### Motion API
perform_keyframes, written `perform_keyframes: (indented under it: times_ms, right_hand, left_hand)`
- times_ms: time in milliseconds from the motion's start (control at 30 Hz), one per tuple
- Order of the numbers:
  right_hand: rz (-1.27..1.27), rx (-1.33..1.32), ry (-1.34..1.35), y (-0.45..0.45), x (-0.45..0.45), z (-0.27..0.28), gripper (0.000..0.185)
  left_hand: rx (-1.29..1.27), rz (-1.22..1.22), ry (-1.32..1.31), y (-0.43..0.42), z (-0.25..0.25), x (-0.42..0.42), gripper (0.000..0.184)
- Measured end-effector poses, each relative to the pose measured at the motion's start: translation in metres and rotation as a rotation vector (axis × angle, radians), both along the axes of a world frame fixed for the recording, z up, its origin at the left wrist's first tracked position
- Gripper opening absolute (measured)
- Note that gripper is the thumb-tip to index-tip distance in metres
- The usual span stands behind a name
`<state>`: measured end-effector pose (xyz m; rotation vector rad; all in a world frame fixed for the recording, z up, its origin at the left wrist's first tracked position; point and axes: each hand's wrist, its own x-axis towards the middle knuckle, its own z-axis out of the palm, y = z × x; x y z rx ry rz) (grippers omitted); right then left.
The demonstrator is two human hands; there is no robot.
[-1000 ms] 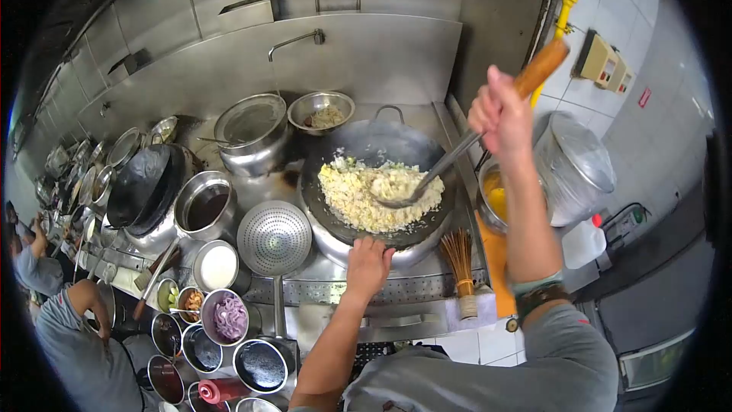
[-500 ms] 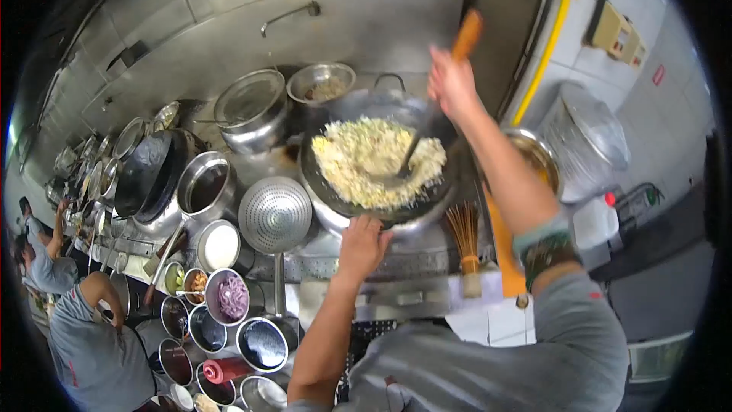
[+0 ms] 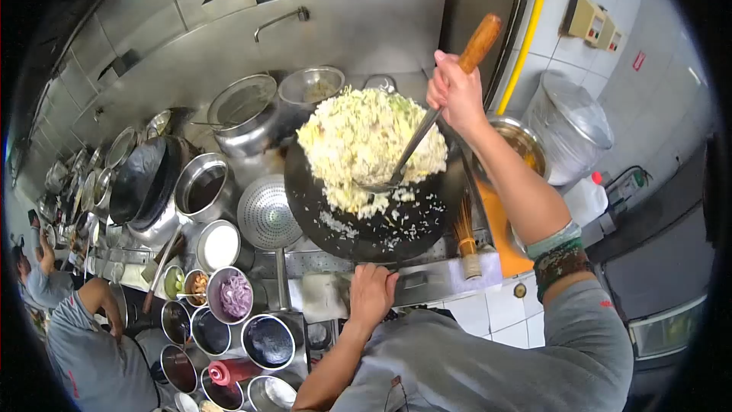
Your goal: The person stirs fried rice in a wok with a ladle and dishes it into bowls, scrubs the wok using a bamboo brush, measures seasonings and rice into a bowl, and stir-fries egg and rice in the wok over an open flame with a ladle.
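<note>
My right hand (image 3: 457, 95) is closed round the shaft of a wok ladle (image 3: 419, 137), just below its wooden handle. The ladle's head is partly hidden in a heap of fried rice (image 3: 366, 133) with pale yellow and green bits. That rice is bunched at the far side of a black wok (image 3: 343, 236) and rises above its rim. Loose grains dot the bare near part of the wok. My left hand (image 3: 372, 294) is closed at the wok's near edge, its fingers wrapped over what seems to be the handle; a cloth (image 3: 324, 295) lies beside it.
A perforated strainer (image 3: 268, 214) lies left of the wok. Further left stand a pot of dark liquid (image 3: 202, 187), a bowl of sliced onion (image 3: 231, 295) and several seasoning pots. A bamboo brush (image 3: 467, 240) is at the right. Co-workers (image 3: 95, 336) stand at far left.
The wok has come toward me and tilted, and the rice has gone from spread out to heaped at the far side. My left hand has moved down with the wok's edge.
</note>
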<state>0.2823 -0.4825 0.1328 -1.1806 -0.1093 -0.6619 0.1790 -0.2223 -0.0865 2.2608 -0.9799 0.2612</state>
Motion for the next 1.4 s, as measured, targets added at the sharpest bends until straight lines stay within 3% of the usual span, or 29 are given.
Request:
perform_keyframes:
  times_ms: [100,167,233,333,433,500,700,767,800,833,900,967,1067,1167,1233,1333,1400]
  right_hand:
    - [0.050,-0.013,0.040,-0.010,0.008,-0.003,0.036]
    - [0.039,-0.040,0.049,-0.003,0.004,0.023,0.039]
    - [-0.049,-0.051,0.149,-0.003,0.001,0.046,0.041]
    - [0.019,-0.081,-0.054,-0.005,-0.006,0.061,0.039]
    - [-0.111,-0.011,-0.083,-0.002,0.014,0.010,0.036]
    - [0.063,-0.119,-0.056,0.011,0.048,-0.064,0.035]
    - [0.010,-0.119,0.088,-0.044,0.068,0.041,0.036]
    - [0.117,-0.115,0.106,-0.068,0.052,0.026,0.031]
    - [-0.095,-0.097,0.175,-0.047,0.055,-0.002,0.031]
    - [0.020,-0.041,0.134,-0.044,0.059,-0.026,0.032]
    - [0.017,0.019,0.138,-0.037,0.075,-0.033,0.032]
    - [-0.045,0.006,0.230,-0.050,0.082,-0.004,0.033]
    - [-0.004,0.047,0.294,-0.045,0.047,0.052,0.040]
    - [-0.036,0.045,0.310,-0.021,0.034,0.039,0.037]
    - [-0.214,-0.079,0.246,0.004,0.035,0.019,0.032]
    - [-0.191,-0.089,0.039,0.018,0.010,-0.005,0.035]
    - [-0.095,-0.102,-0.089,0.010,-0.006,-0.014,0.035]
  left_hand:
    - [-0.246,0.035,-0.037,-0.017,0.049,0.028,0.015]
    - [-0.224,0.012,-0.011,-0.037,0.051,0.057,0.015]
    - [-0.172,0.042,-0.145,-0.047,0.024,0.072,0.015]
    - [-0.097,0.067,-0.081,-0.047,0.020,0.078,0.016]
    - [-0.055,0.073,-0.055,-0.054,0.013,0.087,0.017]
    - [-0.043,0.061,-0.034,-0.052,0.013,0.084,0.017]
    - [-0.057,0.124,-0.097,-0.023,0.050,0.053,0.032]
    - [-0.010,0.139,-0.019,-0.020,0.057,0.049,0.037]
    - [-0.002,0.116,-0.002,-0.025,0.057,0.055,0.037]
    - [0.002,0.092,0.012,-0.031,0.056,0.060,0.037]
    - [-0.024,0.045,0.012,-0.039,0.038,0.072,0.032]
    - [0.016,0.040,-0.015,-0.039,0.024,0.065,0.024]
    - [-0.099,0.008,-0.055,-0.036,0.081,0.036,0.015]
    - [-0.196,-0.003,-0.012,-0.044,0.090,0.028,0.012]
    - [-0.160,0.010,-0.022,-0.046,0.051,0.038,0.012]
    - [-0.085,0.036,-0.057,-0.016,-0.002,0.015,0.012]
    - [-0.135,-0.006,-0.095,-0.007,0.009,0.003,0.015]
